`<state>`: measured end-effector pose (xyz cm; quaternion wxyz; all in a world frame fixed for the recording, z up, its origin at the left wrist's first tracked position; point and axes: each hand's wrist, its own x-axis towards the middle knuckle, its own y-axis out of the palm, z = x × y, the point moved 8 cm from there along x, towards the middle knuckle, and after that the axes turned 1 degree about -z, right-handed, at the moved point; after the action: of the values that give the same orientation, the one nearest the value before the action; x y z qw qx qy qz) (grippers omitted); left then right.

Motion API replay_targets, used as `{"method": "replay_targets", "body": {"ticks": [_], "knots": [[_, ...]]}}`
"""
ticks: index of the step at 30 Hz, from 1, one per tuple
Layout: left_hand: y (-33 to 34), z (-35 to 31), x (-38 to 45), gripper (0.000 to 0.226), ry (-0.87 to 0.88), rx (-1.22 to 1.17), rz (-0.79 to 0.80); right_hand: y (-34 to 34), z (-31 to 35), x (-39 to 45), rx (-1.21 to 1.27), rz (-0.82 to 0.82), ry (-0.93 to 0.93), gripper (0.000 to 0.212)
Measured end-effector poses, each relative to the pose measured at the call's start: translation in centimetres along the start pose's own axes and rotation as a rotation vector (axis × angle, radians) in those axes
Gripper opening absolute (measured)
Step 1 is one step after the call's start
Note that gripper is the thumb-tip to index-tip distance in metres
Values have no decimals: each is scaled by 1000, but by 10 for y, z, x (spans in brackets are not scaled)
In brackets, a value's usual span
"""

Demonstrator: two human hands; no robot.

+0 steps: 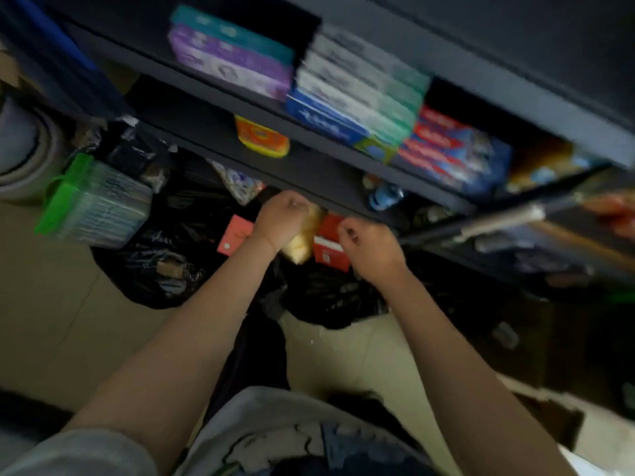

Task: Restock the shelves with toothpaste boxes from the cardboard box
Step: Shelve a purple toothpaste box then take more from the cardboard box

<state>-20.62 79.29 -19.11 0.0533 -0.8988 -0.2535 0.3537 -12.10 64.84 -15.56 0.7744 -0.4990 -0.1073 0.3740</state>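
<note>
Your left hand (pixel 281 214) is curled on a yellow packet (pixel 302 238). Your right hand (pixel 369 245), at 3 o'clock from it, is curled too, but what it holds is hidden. A red box (pixel 328 247) sits between them. Toothpaste boxes (pixel 357 94) fill the shelf (pixel 220 94) at 12 o'clock.

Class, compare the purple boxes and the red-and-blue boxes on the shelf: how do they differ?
The purple boxes sit at the shelf's left end under a teal box; the red-and-blue boxes sit further right, nothing on top. Colours differ. Both are long cartons lying flat, stacked.
</note>
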Motion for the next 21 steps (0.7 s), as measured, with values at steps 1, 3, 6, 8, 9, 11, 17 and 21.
{"method": "replay_targets", "body": {"ticks": [1,3,6,8,9,11,17,21], "knots": [[28,-3,-20,16,17,45,26,-9,-28,-27,30,-8,49,17],[86,-11,-63,15,72,125,64,-32,-77,-85,90,-40,114,14],[174,-34,-134,20,182,181,103,-79,-134,-172,172,-74,143,17],[237,-48,-180,21,245,201,159,-117,-170,-226,209,-119,148,17],[270,-55,-204,21,271,213,206,-138,-192,-254,219,-147,159,17],[338,-76,-250,20,334,245,305,-186,-237,-306,206,-217,188,17],[450,-122,-308,16,428,323,414,-272,-310,-363,244,-405,194,16],[501,-140,-299,15,443,323,383,-295,-349,-358,256,-414,149,18]]}}
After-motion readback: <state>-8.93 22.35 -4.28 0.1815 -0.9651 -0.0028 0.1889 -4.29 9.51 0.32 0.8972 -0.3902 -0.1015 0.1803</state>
